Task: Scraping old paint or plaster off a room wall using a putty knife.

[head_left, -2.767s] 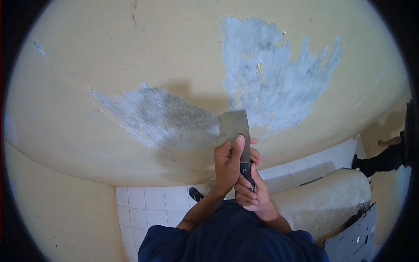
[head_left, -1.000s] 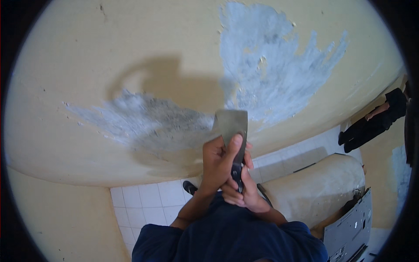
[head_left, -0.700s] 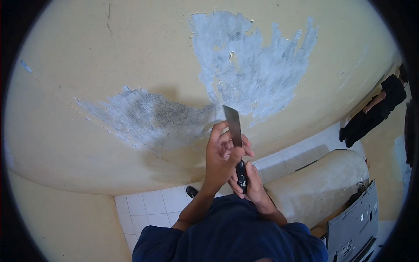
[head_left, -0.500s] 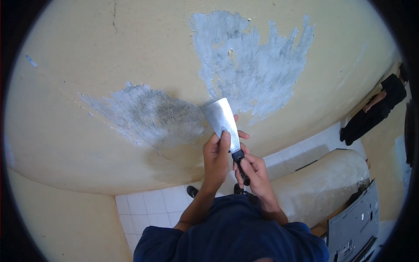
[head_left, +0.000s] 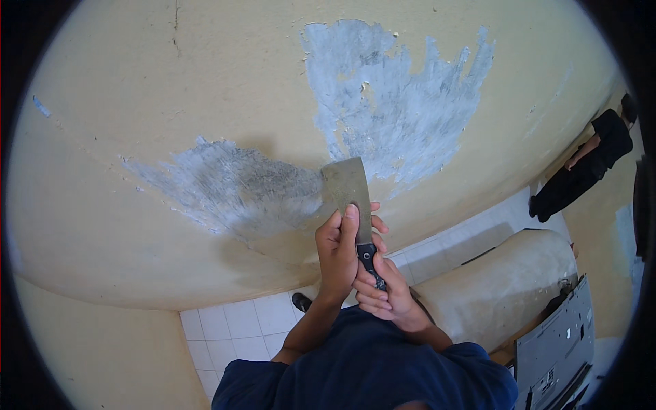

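Note:
A broad-bladed scraper [head_left: 348, 183] points away from me, its dull metal blade upright in view against the wall. My right hand [head_left: 398, 302] is wrapped around its black handle [head_left: 367, 258]. Higher up, my left hand [head_left: 333, 263] pinches the blade, thumb flat on the near face and fingertips showing past the right edge. Beyond the blade, the yellowish wall [head_left: 225, 75] has two bare grey patches: a left patch [head_left: 239, 184] and a larger upper-right patch [head_left: 396, 102] with ragged paint edges. Whether the blade's edge touches the wall, I cannot tell.
White floor tiles [head_left: 236, 321] lie below the wall. To my right are a pale, rounded bulky object [head_left: 499, 273] and a grey flat panel [head_left: 557, 348]. A person in dark clothes [head_left: 588, 157] stands at the far right. A thin crack [head_left: 176, 27] marks the upper wall.
The scraper has turned, so its blade looks duller and stands straighter. My right hand has shifted its hold on the handle, with more fingers wrapped across the front. My left hand stays on the blade.

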### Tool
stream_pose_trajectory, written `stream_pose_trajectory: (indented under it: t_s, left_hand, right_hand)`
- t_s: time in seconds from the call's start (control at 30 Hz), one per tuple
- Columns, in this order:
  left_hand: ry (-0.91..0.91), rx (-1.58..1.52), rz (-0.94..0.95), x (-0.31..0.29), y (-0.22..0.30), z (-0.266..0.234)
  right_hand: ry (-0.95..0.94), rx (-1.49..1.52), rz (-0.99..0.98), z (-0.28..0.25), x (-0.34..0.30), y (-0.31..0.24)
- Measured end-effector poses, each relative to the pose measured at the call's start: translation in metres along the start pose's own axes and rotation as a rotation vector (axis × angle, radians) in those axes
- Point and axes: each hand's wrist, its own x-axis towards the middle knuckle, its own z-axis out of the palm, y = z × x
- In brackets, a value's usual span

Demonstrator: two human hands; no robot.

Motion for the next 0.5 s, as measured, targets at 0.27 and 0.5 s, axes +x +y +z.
stream_pose_trajectory:
  t_s: [0.27, 0.5]
  left_hand:
    - [0.042, 0.016, 0.006, 0.001, 0.005, 0.002]
    - [-0.111, -0.045, -0.021, -0.002, -0.019, -0.004]
  right_hand:
    - [0.070, -0.011, -0.025, -0.002, 0.006, 0.007]
    - [0.152, -0.264, -0.177, -0.018, 0.000, 0.014]
